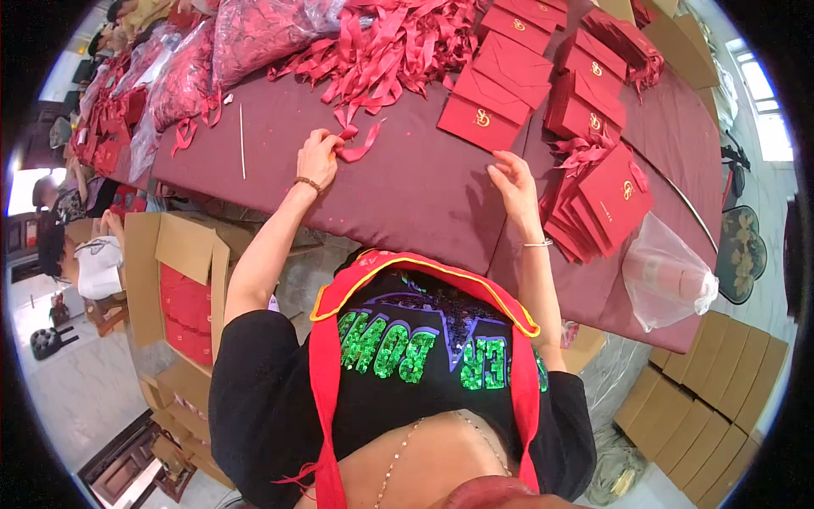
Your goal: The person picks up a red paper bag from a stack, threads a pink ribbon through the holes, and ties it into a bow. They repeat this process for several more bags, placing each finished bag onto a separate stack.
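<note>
My left hand (319,159), with a beaded bracelet at its wrist, is closed over the table and pinches a short red ribbon (363,146). The ribbon's loose end curls off to the right of my fingers. Just beyond lies a big tangled heap of red ribbons (398,55). My right hand (515,184) hovers over the cloth with its fingers bent and apart, nothing between them. It is nearest to a row of overlapping red paper gift bags (487,106) with gold emblems. To its right, more red bags with ribbon handles (602,204) lean in a fanned stack.
A dark red cloth covers the table (407,195). Clear plastic sacks of red pieces (182,81) lie at the far left, with a thin pale stick (242,140) nearby. A clear plastic bag (666,276) sits at the right edge. Cartons (170,280) stand left; other people sit beyond.
</note>
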Demonstrator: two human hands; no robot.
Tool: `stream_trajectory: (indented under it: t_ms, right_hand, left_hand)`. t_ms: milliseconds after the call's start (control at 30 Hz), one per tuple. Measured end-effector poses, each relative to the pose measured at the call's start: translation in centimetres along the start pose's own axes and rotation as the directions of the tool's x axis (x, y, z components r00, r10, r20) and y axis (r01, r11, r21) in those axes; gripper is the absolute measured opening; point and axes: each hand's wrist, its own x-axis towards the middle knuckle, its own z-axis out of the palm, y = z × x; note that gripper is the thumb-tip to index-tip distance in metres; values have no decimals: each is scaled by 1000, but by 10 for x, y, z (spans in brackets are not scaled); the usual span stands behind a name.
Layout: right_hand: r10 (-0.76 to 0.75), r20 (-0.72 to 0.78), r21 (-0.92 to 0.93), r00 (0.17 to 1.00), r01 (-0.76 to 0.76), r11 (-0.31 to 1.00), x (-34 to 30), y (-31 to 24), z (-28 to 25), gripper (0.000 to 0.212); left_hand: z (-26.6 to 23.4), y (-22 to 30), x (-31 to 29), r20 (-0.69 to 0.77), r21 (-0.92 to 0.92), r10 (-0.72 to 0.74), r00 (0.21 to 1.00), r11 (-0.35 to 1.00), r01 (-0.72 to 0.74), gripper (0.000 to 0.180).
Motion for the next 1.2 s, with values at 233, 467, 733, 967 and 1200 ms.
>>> stream_trajectory:
  t_ms: [233,467,733,967,1200]
  right_hand:
    - [157,-365,235,918,-73,969,61,-12,-2,76]
    - [250,-486,175,838,-186,967,126,-16,-9,98]
    - [272,-529,221,804,-179,959,178,-14,-28,93]
    - [375,-695,32,614,-494,869,200,2,-18,89]
    - [486,-260,527,834,-299,795,209,18,-31,85]
  left_hand:
    - [-4,80,37,-201,-234,230,952,933,-275,25]
    - [93,141,125,83,-280,202,976,945,-172,66]
    - [110,176,169,115,-328,125,985,941,-81,59]
    - [103,188,183,223,-682,-38,974,708,183,54]
    - [99,153,216,572,-719,91,815,534,445,47]
